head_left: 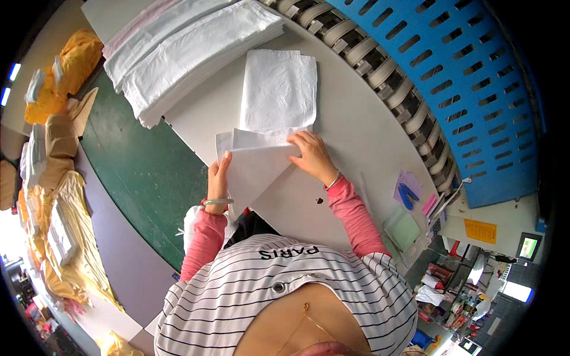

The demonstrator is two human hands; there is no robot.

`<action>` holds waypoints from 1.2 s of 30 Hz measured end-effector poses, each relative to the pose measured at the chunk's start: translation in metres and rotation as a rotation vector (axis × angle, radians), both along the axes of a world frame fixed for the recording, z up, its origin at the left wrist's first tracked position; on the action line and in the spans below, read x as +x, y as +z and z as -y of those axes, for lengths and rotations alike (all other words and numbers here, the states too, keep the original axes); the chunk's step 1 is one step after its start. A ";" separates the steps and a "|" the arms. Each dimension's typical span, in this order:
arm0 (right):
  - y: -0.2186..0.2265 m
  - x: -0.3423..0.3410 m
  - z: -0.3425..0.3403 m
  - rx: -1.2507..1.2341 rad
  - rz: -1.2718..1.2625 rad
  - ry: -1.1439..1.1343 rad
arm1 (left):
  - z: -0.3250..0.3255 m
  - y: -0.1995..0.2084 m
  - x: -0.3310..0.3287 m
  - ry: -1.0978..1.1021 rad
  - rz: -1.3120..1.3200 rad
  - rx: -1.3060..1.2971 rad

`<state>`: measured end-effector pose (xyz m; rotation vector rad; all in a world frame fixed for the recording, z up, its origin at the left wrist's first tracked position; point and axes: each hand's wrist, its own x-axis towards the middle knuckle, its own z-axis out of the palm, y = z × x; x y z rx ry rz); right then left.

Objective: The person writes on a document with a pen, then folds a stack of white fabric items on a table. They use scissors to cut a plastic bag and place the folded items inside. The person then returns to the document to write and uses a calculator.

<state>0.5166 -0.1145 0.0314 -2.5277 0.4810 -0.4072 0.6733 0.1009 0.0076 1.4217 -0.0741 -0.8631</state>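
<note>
The left hand [219,178] grasps a white sheet [255,172] at its left edge, thumb laid along the top and the other fingers mostly hidden. The right-hand fingers [298,139] are bent over the sheet's upper right corner, with the thumb just below; whether they pinch it or only press on it, I cannot tell. The sheet is over the desk [362,130], directly in front of the person's chest. It is plain, thin and smooth, with a crisp straight upper edge and a slanting lower right side; further white layers show beyond that upper edge.

Just past it lies a folded white cloth [279,89], roughly rectangular and softly creased. Further to the left, thick stacks of folded white cloth [202,59] rest side by side, with a pinkish one [139,29] at the far edge.

The desk is pale grey and smooth, bordering a worn green surface [139,148] on the left. A row of curved pale bands [386,77] runs along its far right edge, below a slotted blue panel [439,65]. Near the right edge are blue snips [407,196] and a pale green pad [402,228]. Yellow wrappings [80,237] lie at the left; cluttered shelves [454,291] fill the lower right.
</note>
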 end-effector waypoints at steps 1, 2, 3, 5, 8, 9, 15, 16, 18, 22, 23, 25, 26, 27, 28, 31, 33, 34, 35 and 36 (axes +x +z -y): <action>-0.003 0.000 0.001 -0.001 -0.010 0.038 | 0.004 0.000 0.005 -0.005 0.004 0.047; -0.006 -0.001 0.003 -0.001 -0.021 0.075 | 0.009 0.001 0.010 -0.054 0.030 0.066; -0.008 -0.003 0.004 -0.039 0.037 0.070 | 0.014 0.002 0.015 -0.106 0.056 0.086; -0.003 -0.003 0.003 -0.111 0.156 0.066 | 0.023 0.008 0.023 -0.167 0.051 0.090; 0.006 -0.011 0.004 -0.127 0.208 0.066 | 0.037 0.010 0.033 -0.217 0.025 0.046; 0.004 -0.015 0.005 -0.120 0.204 0.061 | 0.041 0.011 0.035 -0.236 0.064 0.041; -0.011 -0.042 0.011 -0.115 0.045 0.048 | 0.053 0.006 0.033 -0.358 0.284 0.081; -0.008 -0.045 0.009 -0.110 0.004 0.051 | 0.053 0.008 0.031 -0.381 0.346 0.099; 0.000 -0.048 0.003 -0.043 -0.050 0.058 | 0.053 0.014 0.021 -0.375 0.373 0.047; 0.023 -0.034 -0.027 0.035 0.067 0.115 | 0.055 0.027 0.006 -0.347 0.423 -0.053; 0.024 -0.032 -0.032 0.012 0.138 0.139 | 0.054 0.032 0.005 -0.284 0.479 -0.107; 0.013 -0.041 -0.032 0.052 0.109 0.155 | 0.045 0.046 0.008 -0.155 0.589 -0.216; 0.009 -0.048 -0.030 0.075 0.096 0.159 | 0.034 0.050 0.014 -0.051 0.599 -0.185; 0.009 -0.058 -0.028 0.079 0.086 0.139 | 0.019 0.059 0.029 0.000 0.684 -0.109; 0.010 -0.068 -0.026 0.084 0.078 0.129 | 0.002 0.059 0.039 0.180 0.608 -0.182; 0.010 -0.088 -0.028 0.127 0.143 0.098 | -0.040 0.049 0.058 0.532 0.255 -0.395; 0.003 -0.094 -0.040 0.238 0.195 0.056 | -0.065 0.013 0.060 0.614 0.127 -0.437; 0.001 -0.091 -0.047 0.221 0.175 0.072 | -0.080 -0.016 0.058 0.653 0.040 -0.414; 0.000 -0.088 -0.053 0.205 0.153 0.088 | -0.093 -0.045 0.052 0.665 -0.082 -0.397; 0.000 -0.084 -0.057 0.181 0.129 0.105 | -0.104 -0.068 0.046 0.735 -0.305 -0.350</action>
